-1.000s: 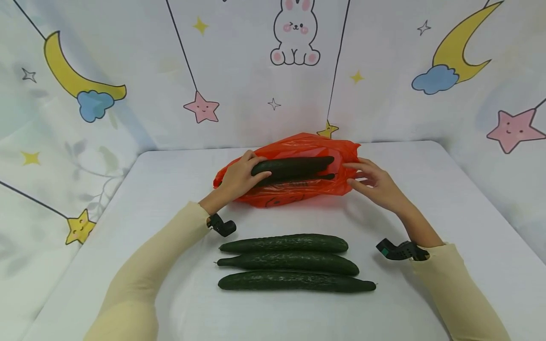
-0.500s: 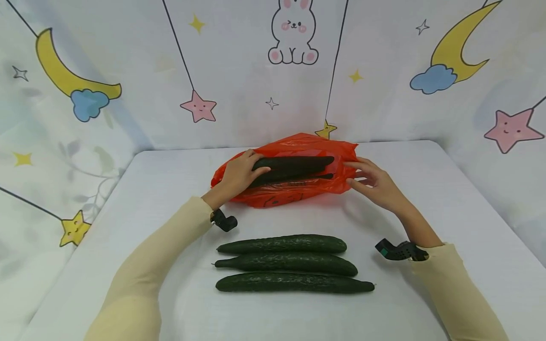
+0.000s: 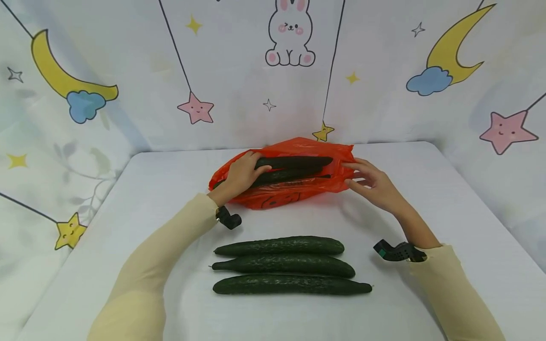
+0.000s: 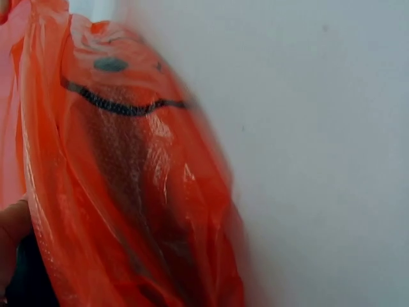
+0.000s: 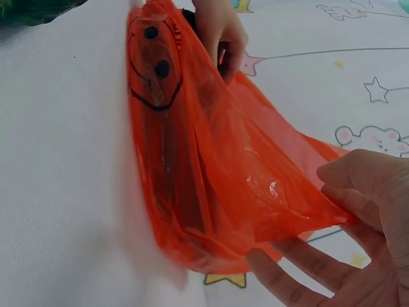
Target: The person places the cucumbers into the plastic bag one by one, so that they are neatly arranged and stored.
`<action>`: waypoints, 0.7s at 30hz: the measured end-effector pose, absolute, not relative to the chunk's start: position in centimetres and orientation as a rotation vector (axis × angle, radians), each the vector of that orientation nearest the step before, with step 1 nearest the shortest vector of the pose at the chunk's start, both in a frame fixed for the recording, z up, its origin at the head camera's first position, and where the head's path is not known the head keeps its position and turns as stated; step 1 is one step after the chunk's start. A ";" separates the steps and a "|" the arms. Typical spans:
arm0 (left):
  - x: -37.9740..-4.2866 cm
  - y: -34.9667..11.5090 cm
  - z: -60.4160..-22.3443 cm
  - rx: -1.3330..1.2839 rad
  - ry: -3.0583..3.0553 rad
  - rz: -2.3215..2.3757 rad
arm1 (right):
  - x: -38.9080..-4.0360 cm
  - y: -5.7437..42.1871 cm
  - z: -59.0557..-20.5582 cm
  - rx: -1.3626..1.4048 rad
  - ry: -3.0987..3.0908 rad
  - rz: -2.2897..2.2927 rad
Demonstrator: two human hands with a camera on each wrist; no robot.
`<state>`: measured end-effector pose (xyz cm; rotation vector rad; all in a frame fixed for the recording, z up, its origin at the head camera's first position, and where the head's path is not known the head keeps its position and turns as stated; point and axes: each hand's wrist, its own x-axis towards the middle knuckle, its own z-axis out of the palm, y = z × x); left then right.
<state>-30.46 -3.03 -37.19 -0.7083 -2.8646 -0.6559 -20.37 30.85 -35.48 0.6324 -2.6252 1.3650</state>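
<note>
In the head view an orange-red plastic bag [image 3: 281, 200] with a printed smiling face lies at the back of the table, its mouth spread upward. Dark green cucumbers show inside it. My left hand [image 3: 244, 174] reaches into the opening and grips the left part of the uppermost cucumber [image 3: 298, 162]. Below that one lies another cucumber [image 3: 286, 176], partly covered by the bag. At the bag's right end my right hand [image 3: 377, 186] pinches the plastic edge. The right wrist view shows the thumb [image 5: 351, 169] over the stretched film and other fingers [image 5: 281, 275] spread beneath.
Three cucumbers [image 3: 281, 263] lie side by side in front of the bag, nearer the person. The white table [image 3: 431, 189] meets a printed backdrop [image 3: 239, 71] behind and at the sides. Black camera mounts [image 3: 396, 251] sit on both wrists.
My left hand has shifted slightly right with the upper cucumber, and a gap now shows between it and the one below. The right hand stays at the bag's edge. The head view has drifted slightly.
</note>
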 end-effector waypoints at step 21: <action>-32.1 -3.5 -37.2 -0.884 -3.021 -0.613 | -20.5 30.9 -35.6 0.641 -2.635 1.329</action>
